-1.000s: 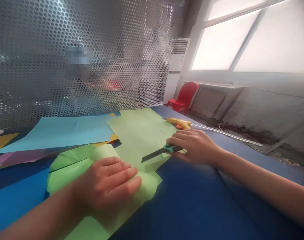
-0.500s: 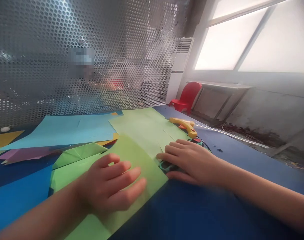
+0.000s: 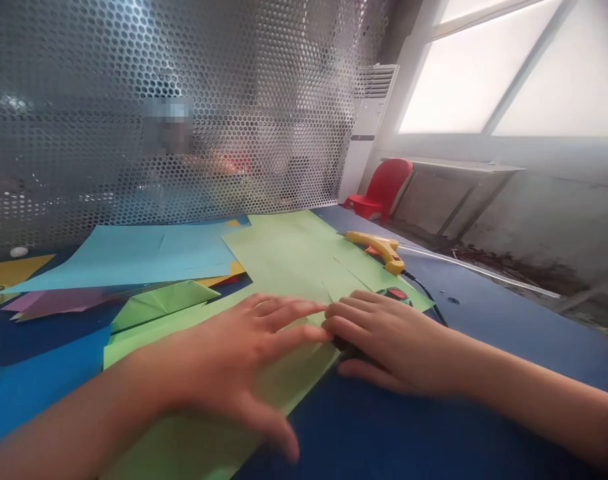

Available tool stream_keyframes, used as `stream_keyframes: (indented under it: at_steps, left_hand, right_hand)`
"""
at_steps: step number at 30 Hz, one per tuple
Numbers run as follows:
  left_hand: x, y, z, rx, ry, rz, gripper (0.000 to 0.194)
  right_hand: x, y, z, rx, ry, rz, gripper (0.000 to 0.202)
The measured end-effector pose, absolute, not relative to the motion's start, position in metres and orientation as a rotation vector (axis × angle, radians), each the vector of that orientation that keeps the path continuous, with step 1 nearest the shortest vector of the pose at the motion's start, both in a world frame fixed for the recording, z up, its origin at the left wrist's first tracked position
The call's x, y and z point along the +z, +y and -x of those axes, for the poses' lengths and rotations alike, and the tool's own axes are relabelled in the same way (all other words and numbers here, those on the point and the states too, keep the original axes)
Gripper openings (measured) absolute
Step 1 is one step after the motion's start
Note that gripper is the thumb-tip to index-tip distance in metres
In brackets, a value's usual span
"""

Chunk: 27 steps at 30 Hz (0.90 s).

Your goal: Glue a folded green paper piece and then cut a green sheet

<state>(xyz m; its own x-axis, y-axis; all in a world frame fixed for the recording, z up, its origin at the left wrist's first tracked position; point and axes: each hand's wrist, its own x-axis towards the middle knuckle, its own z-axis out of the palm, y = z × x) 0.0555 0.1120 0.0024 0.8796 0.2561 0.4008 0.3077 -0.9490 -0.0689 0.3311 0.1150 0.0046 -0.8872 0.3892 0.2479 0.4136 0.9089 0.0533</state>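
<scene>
My left hand (image 3: 239, 353) is open, fingers stretched to the right and thumb apart, above a light green sheet of paper (image 3: 289, 387). Its fingertips come close to my right hand (image 3: 384, 340), and whether they touch cannot be told. My right hand curves over a dark-and-green object with a red patch (image 3: 398, 294), mostly hidden beneath the palm, at the sheet's right edge. Beyond it, a yellow glue gun (image 3: 379, 250) lies on another pale green sheet (image 3: 284, 247). A folded green paper (image 3: 164, 303) rests left of my left hand.
Light blue sheets (image 3: 154, 257) and pink paper (image 3: 59, 301) lie on the blue table (image 3: 484, 320). A perforated metal screen (image 3: 209, 120) stands along the far side, a blurred person behind it. A red chair (image 3: 384, 187) is past the table's far right edge.
My left hand has swung rightward toward my right hand, its fingers straightening and thumb spreading. My right hand stays over the dark-and-green object. The view has shifted slightly.
</scene>
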Motion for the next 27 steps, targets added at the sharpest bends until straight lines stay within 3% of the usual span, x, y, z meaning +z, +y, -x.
stream_keyframes:
  at_steps: [2, 11, 18, 24, 27]
  left_hand:
    - [-0.002, 0.109, -0.057, -0.539, -0.569, 2.981, 0.076]
    - [-0.044, 0.099, -0.072, -0.455, -1.017, 3.13, 0.087]
    - [-0.061, 0.093, -0.081, -0.58, -1.353, 3.105, 0.072]
    - [-0.033, 0.097, -0.079, -0.382, -1.435, 3.2, 0.07]
    - [-0.006, 0.094, -0.067, -0.123, -1.306, 3.356, 0.083]
  right_hand:
    - [0.004, 0.118, -0.332, -0.133, -2.848, 0.586, 0.052]
    - [0.008, 0.141, -0.344, -0.125, -2.856, 0.516, 0.042]
    - [0.011, 0.142, -0.345, -0.092, -2.842, 0.5, 0.037]
    - [0.008, 0.141, -0.343, -0.07, -2.846, 0.495, 0.036]
    - [0.006, 0.142, -0.343, -0.074, -2.841, 0.462, 0.041]
